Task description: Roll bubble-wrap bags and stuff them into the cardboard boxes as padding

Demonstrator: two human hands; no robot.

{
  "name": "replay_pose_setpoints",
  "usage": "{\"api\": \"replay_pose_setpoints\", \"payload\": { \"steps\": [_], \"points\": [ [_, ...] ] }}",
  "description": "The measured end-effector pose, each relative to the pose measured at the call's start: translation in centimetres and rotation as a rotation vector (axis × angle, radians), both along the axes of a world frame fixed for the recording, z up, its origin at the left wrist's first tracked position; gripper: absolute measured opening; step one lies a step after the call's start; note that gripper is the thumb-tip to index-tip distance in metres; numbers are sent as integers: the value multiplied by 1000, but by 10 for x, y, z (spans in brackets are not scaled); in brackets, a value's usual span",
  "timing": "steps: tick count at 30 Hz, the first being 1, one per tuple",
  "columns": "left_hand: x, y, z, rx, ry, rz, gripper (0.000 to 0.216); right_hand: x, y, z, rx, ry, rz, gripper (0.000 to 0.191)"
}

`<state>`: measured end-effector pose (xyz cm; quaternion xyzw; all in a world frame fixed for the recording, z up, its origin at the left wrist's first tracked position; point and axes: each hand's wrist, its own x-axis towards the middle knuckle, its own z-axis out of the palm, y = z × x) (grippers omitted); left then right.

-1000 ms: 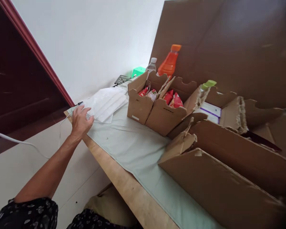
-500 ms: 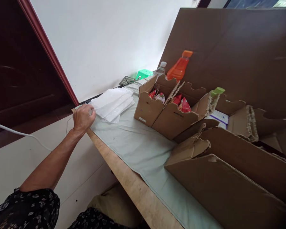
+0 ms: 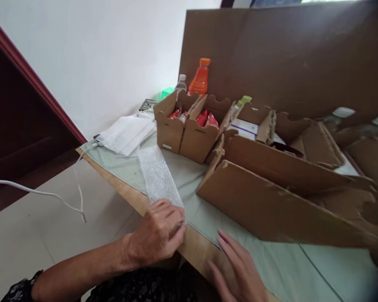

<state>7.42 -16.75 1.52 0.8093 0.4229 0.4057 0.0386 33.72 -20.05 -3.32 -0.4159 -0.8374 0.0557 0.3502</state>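
My left hand (image 3: 159,233) grips the near end of a strip of bubble wrap (image 3: 157,176) that lies along the table's front edge. The strip stretches away towards a stack of bubble wrap sheets (image 3: 126,134) at the table's far left corner. My right hand (image 3: 239,268) rests flat with fingers apart on the pale green cloth (image 3: 271,264) near the wooden table edge (image 3: 195,247), holding nothing. A long brown cardboard box (image 3: 264,205) stands just beyond my right hand.
Small cardboard boxes (image 3: 182,130) with red packets stand at the back. Behind them are an orange bottle (image 3: 199,79), a clear bottle (image 3: 180,82) and a large cardboard sheet (image 3: 286,58). A white cable (image 3: 44,193) hangs off the left table corner over the tiled floor.
My left hand has pulled one bubble wrap strip from the stack towards me along the table. My right hand has come into view on the cloth. The view has shifted right.
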Motion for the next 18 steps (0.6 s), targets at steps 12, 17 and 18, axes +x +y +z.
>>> {"api": "replay_pose_setpoints", "payload": {
  "steps": [12,17,18],
  "points": [
    [-29,-51,-10,-729,-237,25,91,-63,44,21,-641,190,228,16],
    [-29,-43,-31,-621,-207,317,53,-74,47,13,-702,214,64,24],
    [-28,-39,-35,-563,-161,339,53,-74,49,11,-656,198,34,32]
  ]
}}
